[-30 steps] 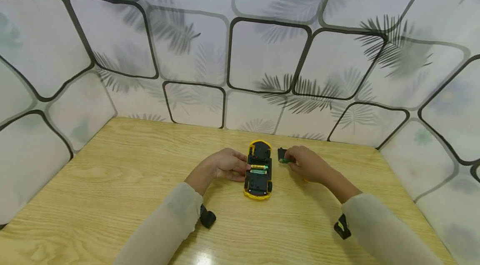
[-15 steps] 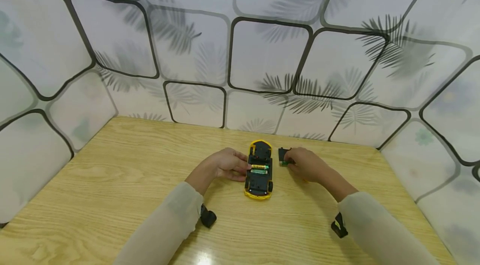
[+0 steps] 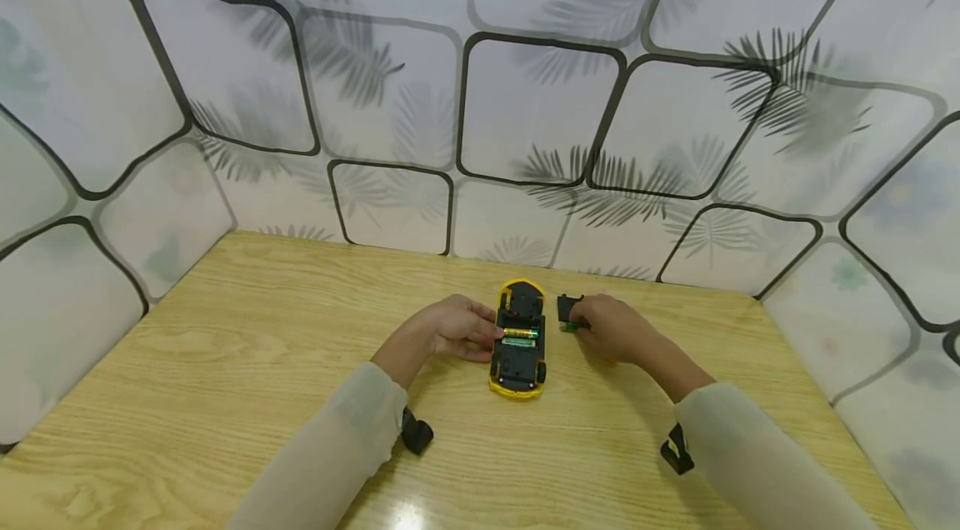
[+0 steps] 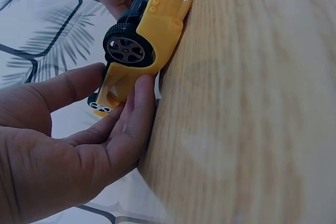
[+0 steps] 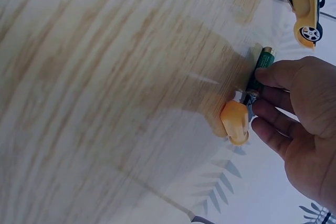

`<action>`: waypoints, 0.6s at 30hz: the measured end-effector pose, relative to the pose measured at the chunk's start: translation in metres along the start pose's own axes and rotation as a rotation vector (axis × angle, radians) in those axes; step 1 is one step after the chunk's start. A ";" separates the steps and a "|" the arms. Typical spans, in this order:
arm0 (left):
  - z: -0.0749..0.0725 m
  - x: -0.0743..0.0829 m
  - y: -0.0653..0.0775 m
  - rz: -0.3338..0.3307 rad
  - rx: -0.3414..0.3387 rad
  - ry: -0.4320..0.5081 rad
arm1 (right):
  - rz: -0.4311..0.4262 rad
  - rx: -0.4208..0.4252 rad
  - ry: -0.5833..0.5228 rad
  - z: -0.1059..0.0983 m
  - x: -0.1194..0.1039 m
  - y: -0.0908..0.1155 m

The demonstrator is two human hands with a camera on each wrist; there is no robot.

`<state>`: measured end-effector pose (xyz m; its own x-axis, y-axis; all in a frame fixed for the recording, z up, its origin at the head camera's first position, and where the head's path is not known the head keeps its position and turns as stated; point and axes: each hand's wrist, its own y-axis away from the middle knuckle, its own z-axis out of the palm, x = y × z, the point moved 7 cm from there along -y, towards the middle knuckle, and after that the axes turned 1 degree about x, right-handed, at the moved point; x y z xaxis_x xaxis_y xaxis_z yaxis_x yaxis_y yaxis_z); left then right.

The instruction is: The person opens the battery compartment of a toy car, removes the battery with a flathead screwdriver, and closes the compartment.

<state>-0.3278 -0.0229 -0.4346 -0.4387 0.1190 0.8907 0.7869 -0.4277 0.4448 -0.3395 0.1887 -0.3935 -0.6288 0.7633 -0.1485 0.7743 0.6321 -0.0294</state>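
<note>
A yellow toy car [image 3: 517, 372] lies upside down on the table, its black underside up. Two batteries [image 3: 519, 342] sit side by side in its open compartment. At the car's left side my left hand [image 3: 463, 330] holds it, thumb at the upper edge and fingers along the body, as the left wrist view shows. My right hand [image 3: 611, 328] is at the table right of the car, where thumb and fingers pinch a green battery [image 5: 260, 72]. Beside that hand lies a black battery cover [image 3: 567, 307], partly hidden by the fingers.
An orange-yellow handle-like piece [image 5: 236, 121] lies by the right fingers, mostly hidden in the head view. The wood-grain table [image 3: 300, 330] ends at a patterned wall covering [image 3: 390, 97] at the back and sides.
My right hand has lowered the green battery slightly toward me, beside the black cover. The left hand and the toy car stay in place.
</note>
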 end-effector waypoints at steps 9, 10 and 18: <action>-0.001 -0.001 -0.001 0.000 0.002 -0.001 | 0.021 -0.003 0.000 -0.002 0.001 -0.001; -0.001 -0.001 -0.002 0.000 0.002 -0.001 | 0.027 -0.003 0.001 -0.003 0.001 -0.001; -0.001 -0.001 -0.002 -0.006 0.001 -0.001 | 0.004 0.014 0.029 -0.009 -0.006 -0.002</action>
<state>-0.3291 -0.0229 -0.4361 -0.4432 0.1222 0.8880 0.7847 -0.4261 0.4503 -0.3376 0.1840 -0.3838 -0.6269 0.7697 -0.1204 0.7779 0.6269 -0.0425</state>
